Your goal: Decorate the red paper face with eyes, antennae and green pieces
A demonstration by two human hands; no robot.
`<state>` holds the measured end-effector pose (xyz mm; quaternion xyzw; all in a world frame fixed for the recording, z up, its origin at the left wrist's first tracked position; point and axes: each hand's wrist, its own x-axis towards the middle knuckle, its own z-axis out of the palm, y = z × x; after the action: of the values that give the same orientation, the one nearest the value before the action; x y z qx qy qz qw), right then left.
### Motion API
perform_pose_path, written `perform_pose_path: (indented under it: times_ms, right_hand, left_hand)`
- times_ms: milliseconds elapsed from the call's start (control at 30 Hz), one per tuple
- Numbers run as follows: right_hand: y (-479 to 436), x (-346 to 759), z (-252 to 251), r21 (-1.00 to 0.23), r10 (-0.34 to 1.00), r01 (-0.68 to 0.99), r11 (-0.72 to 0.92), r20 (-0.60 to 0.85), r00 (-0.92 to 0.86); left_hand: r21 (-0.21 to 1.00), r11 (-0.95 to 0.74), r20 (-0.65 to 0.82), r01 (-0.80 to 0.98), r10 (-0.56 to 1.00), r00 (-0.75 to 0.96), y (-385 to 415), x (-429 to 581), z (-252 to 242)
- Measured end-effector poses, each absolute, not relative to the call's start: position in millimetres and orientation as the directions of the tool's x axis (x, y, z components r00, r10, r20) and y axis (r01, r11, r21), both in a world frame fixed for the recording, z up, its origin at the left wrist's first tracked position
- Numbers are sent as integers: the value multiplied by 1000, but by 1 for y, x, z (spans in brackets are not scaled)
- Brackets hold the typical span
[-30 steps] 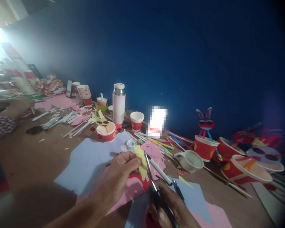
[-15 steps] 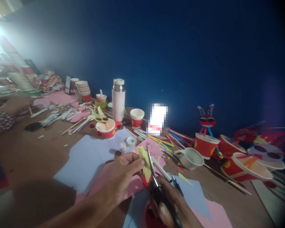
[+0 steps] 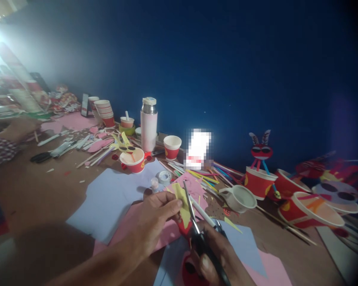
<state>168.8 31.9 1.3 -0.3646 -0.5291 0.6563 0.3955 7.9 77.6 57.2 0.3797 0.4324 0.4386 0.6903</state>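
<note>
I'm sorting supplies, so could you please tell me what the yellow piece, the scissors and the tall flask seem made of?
The yellow piece looks like thin matte paper or craft foam, slightly curled. The scissors have shiny metal blades and dark, likely plastic handles. The flask shows a glossy pale body and metallic collar, probably coated steel.

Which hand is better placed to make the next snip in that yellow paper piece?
Right, most likely. The right hand grips the scissors, whose blades meet the edge of the yellow paper. The left hand pinches that paper between thumb and fingers, so it is busy steadying it.
</note>
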Motion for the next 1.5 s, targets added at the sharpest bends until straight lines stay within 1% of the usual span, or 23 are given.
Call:
perform_pose_path:
  times_ms: [133, 267, 500, 600, 767, 933, 1167, 1233, 1367, 1500]
  right_hand:
    - [32, 171, 5, -981, 892, -142, -131, -54, -450]
    - [34, 171, 16, -985, 881, -122, -123, -52, -470]
    - [29, 169, 32, -989, 925, -57, -133, -103, -365]
    - [27, 169, 31, -989, 929, -58, -137, -108, -355]
    - [27, 169, 27, -970, 908, -114, -213, -154, -390]
    - [27, 169, 25, -967, 921, -142, -214, -151, -359]
    - [26, 169, 18, -978, 942, -88, -187, -153, -298]
    - [26, 168, 15, -978, 949, -95, -183, -151, -277]
    - [25, 166, 12, -970, 951, -123, -210, -174, -256]
    - [25, 165, 19, -971, 950, -87, -223, -197, -242]
  left_hand:
    - [881, 342, -268, -328, 930, 250, 79, 8, 60]
    - [887, 320, -244, -333, 937, 251, 79, 8, 60]
    - [838, 372, -251, -400, 912, 324, 80, 4, 60]
    - [837, 371, -244, -402, 911, 332, 81, 3, 58]
    - [835, 383, -255, -395, 906, 338, 82, 1, 57]
    - [840, 374, -251, -393, 910, 329, 81, 0, 59]
    - [829, 390, -255, -400, 901, 350, 80, 1, 60]
    - [822, 387, -246, -417, 903, 354, 81, 1, 60]
    - [810, 377, -224, -449, 907, 357, 82, 1, 58]
    - [810, 381, -231, -445, 906, 356, 82, 0, 57]
